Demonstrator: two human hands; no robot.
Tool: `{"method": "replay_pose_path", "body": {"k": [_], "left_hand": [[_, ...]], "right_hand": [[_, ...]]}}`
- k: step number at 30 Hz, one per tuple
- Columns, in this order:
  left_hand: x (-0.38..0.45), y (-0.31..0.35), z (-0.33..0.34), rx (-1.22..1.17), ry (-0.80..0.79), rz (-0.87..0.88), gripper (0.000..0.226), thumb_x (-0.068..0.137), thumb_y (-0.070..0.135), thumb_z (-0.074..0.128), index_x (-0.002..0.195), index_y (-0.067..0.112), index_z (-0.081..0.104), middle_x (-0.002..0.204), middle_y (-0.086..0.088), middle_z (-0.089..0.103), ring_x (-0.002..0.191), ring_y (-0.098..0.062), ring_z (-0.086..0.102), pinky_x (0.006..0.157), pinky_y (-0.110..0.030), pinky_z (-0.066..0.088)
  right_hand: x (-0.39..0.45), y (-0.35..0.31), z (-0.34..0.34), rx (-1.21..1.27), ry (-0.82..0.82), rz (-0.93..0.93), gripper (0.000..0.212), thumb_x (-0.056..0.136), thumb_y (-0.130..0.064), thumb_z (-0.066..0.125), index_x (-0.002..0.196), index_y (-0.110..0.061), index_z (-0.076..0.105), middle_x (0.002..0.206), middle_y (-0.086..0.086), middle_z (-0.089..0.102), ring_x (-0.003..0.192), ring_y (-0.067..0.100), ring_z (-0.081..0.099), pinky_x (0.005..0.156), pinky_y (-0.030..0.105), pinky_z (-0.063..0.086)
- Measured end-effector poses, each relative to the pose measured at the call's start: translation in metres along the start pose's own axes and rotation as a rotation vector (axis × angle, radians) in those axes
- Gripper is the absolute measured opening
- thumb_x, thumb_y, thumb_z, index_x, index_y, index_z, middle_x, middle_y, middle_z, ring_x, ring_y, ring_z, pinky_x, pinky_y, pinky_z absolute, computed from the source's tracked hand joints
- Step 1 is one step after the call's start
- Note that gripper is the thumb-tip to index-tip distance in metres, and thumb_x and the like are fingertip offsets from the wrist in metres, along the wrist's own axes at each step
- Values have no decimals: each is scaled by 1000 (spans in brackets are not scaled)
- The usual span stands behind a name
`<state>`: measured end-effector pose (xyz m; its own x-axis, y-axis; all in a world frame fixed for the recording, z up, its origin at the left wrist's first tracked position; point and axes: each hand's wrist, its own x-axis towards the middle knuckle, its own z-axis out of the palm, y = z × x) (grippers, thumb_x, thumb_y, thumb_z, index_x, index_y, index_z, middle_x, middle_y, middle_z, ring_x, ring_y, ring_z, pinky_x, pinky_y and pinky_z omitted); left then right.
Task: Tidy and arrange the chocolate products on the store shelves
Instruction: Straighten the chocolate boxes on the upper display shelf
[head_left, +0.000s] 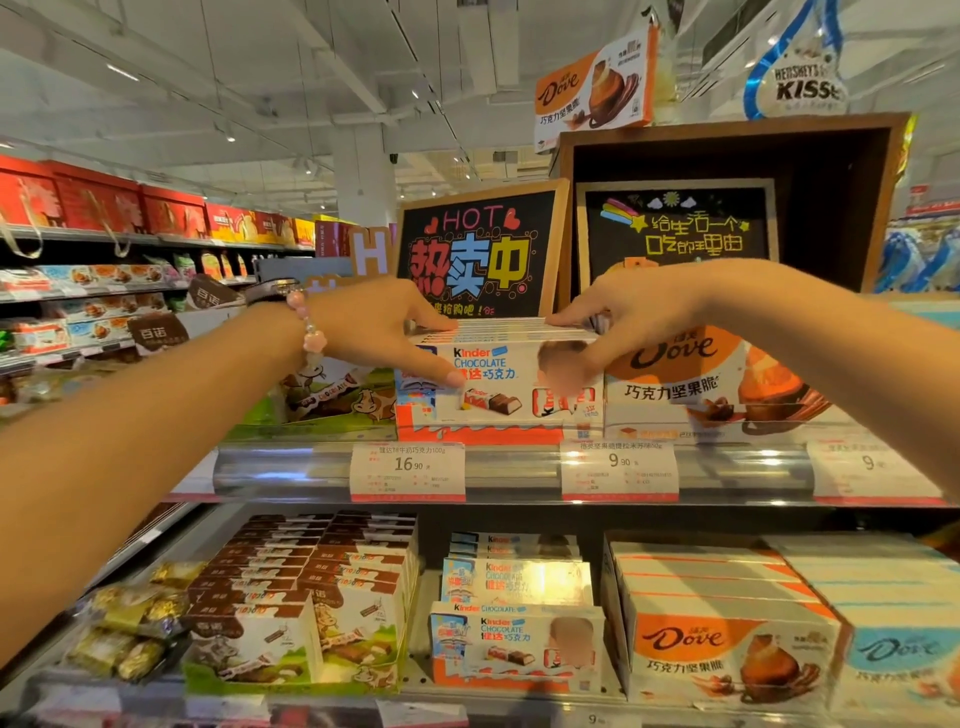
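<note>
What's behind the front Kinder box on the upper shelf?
More white Kinder boxes in a row, top edges only, under both hands. Behind them a black HOT chalkboard sign. Their faces are hidden.

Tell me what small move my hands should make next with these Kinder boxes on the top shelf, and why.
Probably press the Kinder boxes level and square. Both the left hand and right hand already pinch the row's ends, thumbs on the front face, beside the Dove box.

Kinder box (498, 382): face patch blurred | far-right price tag (872, 470): price cut off
</note>
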<state>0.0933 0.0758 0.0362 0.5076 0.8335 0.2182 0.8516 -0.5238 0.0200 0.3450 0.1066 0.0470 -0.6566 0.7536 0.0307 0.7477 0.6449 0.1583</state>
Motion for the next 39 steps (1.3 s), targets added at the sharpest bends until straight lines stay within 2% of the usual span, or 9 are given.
{"method": "replay_pose_path", "body": {"k": [3, 6, 10, 12, 20, 24, 29, 33, 39], "left_hand": [[1, -1, 2, 35, -12, 6, 91, 59, 82, 50, 132, 28, 50, 104, 11, 68, 61, 14, 57, 55, -11, 47], [1, 4, -1, 25, 3, -27, 96, 57, 83, 53, 133, 23, 51, 99, 21, 60, 69, 14, 56, 57, -7, 41], [-1, -1, 2, -73, 95, -27, 72, 62, 58, 63, 125, 24, 56, 113, 17, 57, 91, 10, 52, 73, -5, 37], [-4, -2, 3, -158, 150, -12, 65, 59, 51, 68, 118, 25, 61, 117, 14, 58, 104, 3, 52, 80, -5, 35], [-7, 4, 3, -292, 142, -31, 55, 58, 42, 71, 108, 20, 68, 116, 5, 65, 105, -3, 59, 93, -29, 50], [-8, 9, 2, -271, 125, -57, 55, 60, 41, 70, 110, 20, 67, 116, 9, 63, 86, 10, 60, 81, -17, 52], [-8, 13, -1, -204, 178, -134, 48, 61, 37, 78, 106, 24, 69, 98, 23, 62, 89, 11, 56, 84, -13, 46], [-11, 10, 0, -200, 152, -144, 47, 64, 32, 80, 108, 22, 69, 112, 13, 65, 104, 0, 59, 86, -10, 46], [-12, 9, -4, -159, 115, -109, 45, 70, 33, 77, 111, 19, 67, 115, 10, 65, 106, -2, 58, 98, -22, 44]], "right_hand": [[3, -7, -4, -106, -53, 15, 98, 59, -93, 38, 122, -20, 59, 108, 2, 65, 98, 19, 60, 89, 40, 50], [3, -6, -4, -87, -23, 1, 95, 60, -91, 42, 120, -19, 59, 109, -6, 63, 106, 20, 58, 89, 34, 49], [-15, 1, -8, 92, 176, -50, 73, 78, -50, 67, 142, -25, 40, 136, -14, 49, 126, 11, 46, 97, 21, 35], [-24, 6, -10, 126, 242, -116, 62, 77, -42, 70, 134, -28, 51, 132, -12, 55, 119, 6, 51, 98, 20, 41], [-23, 17, 1, 179, 278, -153, 55, 66, -52, 69, 111, -21, 70, 127, -12, 59, 111, -4, 52, 84, -2, 36], [-19, 14, -2, 213, 259, -164, 38, 69, -43, 74, 100, -22, 75, 126, -14, 58, 114, -2, 52, 87, 6, 38], [-18, 13, -9, 193, 212, -143, 47, 66, -52, 71, 107, -28, 69, 122, -14, 61, 109, 1, 56, 83, 9, 40], [-16, 7, -5, 114, 244, -173, 50, 69, -48, 72, 112, -24, 68, 109, -12, 66, 97, 1, 60, 78, 10, 44], [-19, 1, -17, 162, 119, -152, 43, 70, -59, 60, 99, -29, 73, 101, -9, 70, 90, 5, 65, 82, 28, 53]]}}
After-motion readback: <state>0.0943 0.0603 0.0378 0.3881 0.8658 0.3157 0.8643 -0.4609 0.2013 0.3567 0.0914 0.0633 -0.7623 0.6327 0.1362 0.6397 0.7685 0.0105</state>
